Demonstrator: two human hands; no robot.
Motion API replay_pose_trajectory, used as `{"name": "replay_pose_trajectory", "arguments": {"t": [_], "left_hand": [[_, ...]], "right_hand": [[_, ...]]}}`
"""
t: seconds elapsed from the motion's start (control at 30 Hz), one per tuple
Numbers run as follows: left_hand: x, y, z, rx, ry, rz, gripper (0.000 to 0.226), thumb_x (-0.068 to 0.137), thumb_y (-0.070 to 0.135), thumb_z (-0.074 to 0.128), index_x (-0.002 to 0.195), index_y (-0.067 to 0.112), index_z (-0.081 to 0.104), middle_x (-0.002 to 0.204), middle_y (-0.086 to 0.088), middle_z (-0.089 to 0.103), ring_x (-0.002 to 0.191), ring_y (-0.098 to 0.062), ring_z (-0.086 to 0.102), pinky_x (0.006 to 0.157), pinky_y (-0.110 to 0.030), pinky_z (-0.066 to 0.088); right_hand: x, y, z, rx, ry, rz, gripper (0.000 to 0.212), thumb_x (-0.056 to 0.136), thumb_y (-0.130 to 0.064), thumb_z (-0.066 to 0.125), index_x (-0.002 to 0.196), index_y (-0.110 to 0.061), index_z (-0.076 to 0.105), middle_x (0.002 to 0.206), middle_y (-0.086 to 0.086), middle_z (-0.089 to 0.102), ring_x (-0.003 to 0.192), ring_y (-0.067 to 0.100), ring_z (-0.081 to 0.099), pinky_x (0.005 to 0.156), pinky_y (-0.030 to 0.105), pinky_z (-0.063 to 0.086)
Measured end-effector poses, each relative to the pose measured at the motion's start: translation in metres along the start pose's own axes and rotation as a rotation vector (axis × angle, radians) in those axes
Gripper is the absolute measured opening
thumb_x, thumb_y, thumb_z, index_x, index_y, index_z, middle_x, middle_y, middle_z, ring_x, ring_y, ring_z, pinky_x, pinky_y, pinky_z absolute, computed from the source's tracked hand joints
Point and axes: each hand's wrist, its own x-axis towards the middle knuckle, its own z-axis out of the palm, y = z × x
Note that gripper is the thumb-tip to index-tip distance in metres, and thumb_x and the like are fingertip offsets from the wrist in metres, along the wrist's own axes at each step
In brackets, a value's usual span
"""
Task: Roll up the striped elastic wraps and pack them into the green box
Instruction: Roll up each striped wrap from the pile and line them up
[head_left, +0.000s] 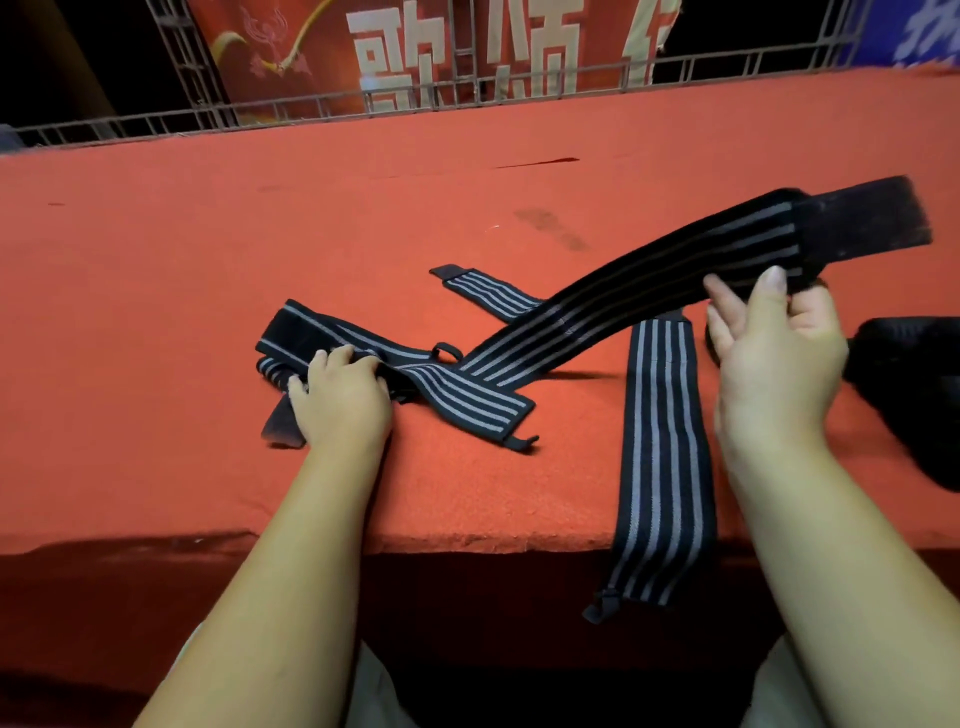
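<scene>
Several black wraps with grey stripes lie on the red felt table (156, 312). My right hand (769, 353) pinches the far end of one long wrap (649, 291) near its black fastening patch and lifts it off the table; the wrap slopes down to the left. My left hand (337, 400) grips a crossed bundle of wraps (415, 379) lying flat. Another wrap (660, 441) runs toward me and hangs over the table's front edge. A short striped end (488, 288) pokes out behind the lifted wrap. No green box is in view.
A dark black object (909, 389) lies at the right edge of the table, partly cut off. A metal railing (467, 98) and a red banner with large characters stand behind the table's far edge. The front edge is near my lap.
</scene>
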Motion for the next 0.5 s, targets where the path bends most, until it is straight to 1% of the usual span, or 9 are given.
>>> {"name": "replay_pose_trajectory", "arguments": {"t": [0.07,0.13,0.2,0.27,0.33,0.37,0.43,0.47,0.5], "left_hand": [[-0.002,0.002,-0.004,0.031,-0.063,-0.009,0.038,0.105,0.031,0.049,0.137,0.035,0.070,0.162,-0.006,0.047,0.160,-0.034,0.024,0.129,-0.063,0.015],[-0.004,0.012,-0.013,0.036,-0.125,-0.001,0.045,0.100,0.027,0.054,0.144,0.030,0.065,0.170,-0.013,0.034,0.162,-0.037,0.015,0.130,-0.060,0.013],[-0.007,0.032,-0.023,-0.031,-0.131,0.094,0.052,0.093,0.019,0.055,0.144,0.015,0.065,0.165,-0.020,0.039,0.157,-0.041,0.024,0.129,-0.056,0.023],[-0.015,0.060,-0.033,-0.215,-0.158,0.236,0.054,0.092,0.010,0.053,0.144,0.007,0.063,0.162,-0.017,0.045,0.155,-0.035,0.035,0.130,-0.045,0.027],[-0.029,0.086,-0.044,-0.381,-0.225,0.334,0.055,0.095,0.007,0.054,0.150,0.009,0.058,0.162,-0.009,0.049,0.151,-0.024,0.043,0.128,-0.032,0.028],[-0.034,0.096,-0.048,-0.435,-0.244,0.354,0.055,0.097,0.008,0.054,0.152,0.012,0.055,0.159,-0.005,0.051,0.148,-0.020,0.046,0.123,-0.026,0.029],[-0.037,0.108,-0.049,-0.496,-0.259,0.357,0.055,0.100,0.010,0.055,0.154,0.017,0.050,0.149,0.003,0.055,0.137,-0.013,0.051,0.105,-0.016,0.032],[-0.035,0.112,-0.049,-0.512,-0.268,0.348,0.057,0.101,0.010,0.055,0.157,0.019,0.048,0.147,0.004,0.055,0.135,-0.011,0.052,0.101,-0.015,0.032],[-0.032,0.114,-0.046,-0.523,-0.268,0.338,0.061,0.101,0.011,0.055,0.159,0.022,0.044,0.151,0.002,0.055,0.137,-0.013,0.053,0.102,-0.018,0.033]], "right_hand": [[0.002,0.002,-0.002,-0.025,-0.019,0.014,0.028,0.115,-0.024,0.050,0.088,-0.018,0.043,0.103,0.011,0.059,0.109,0.018,0.079,0.102,0.038,0.062],[0.003,0.005,-0.002,-0.041,-0.044,0.022,0.029,0.114,-0.023,0.052,0.087,-0.018,0.042,0.101,0.013,0.056,0.108,0.021,0.080,0.102,0.043,0.062],[0.005,0.007,-0.001,-0.056,-0.062,0.014,0.028,0.113,-0.023,0.052,0.087,-0.017,0.043,0.099,0.013,0.056,0.108,0.022,0.080,0.102,0.046,0.062],[0.006,0.008,0.000,-0.067,-0.078,0.013,0.029,0.114,-0.023,0.052,0.086,-0.018,0.045,0.097,0.009,0.059,0.108,0.022,0.080,0.102,0.046,0.062],[0.004,0.010,-0.001,-0.063,-0.092,0.020,0.026,0.114,-0.023,0.051,0.089,-0.018,0.049,0.097,0.006,0.063,0.108,0.021,0.080,0.103,0.047,0.061],[0.003,0.011,-0.001,-0.060,-0.098,0.026,0.022,0.114,-0.023,0.051,0.094,-0.015,0.052,0.100,0.006,0.065,0.108,0.021,0.080,0.103,0.048,0.061],[0.002,0.012,-0.003,-0.063,-0.102,0.035,0.017,0.115,-0.022,0.050,0.104,-0.010,0.054,0.103,0.008,0.066,0.108,0.021,0.080,0.103,0.048,0.061],[0.002,0.013,-0.004,-0.063,-0.106,0.034,0.015,0.115,-0.022,0.050,0.106,-0.010,0.053,0.104,0.010,0.064,0.108,0.021,0.080,0.103,0.049,0.061],[0.002,0.013,-0.005,-0.062,-0.109,0.031,0.015,0.115,-0.022,0.051,0.105,-0.011,0.053,0.103,0.011,0.062,0.107,0.022,0.080,0.103,0.049,0.061]]}}
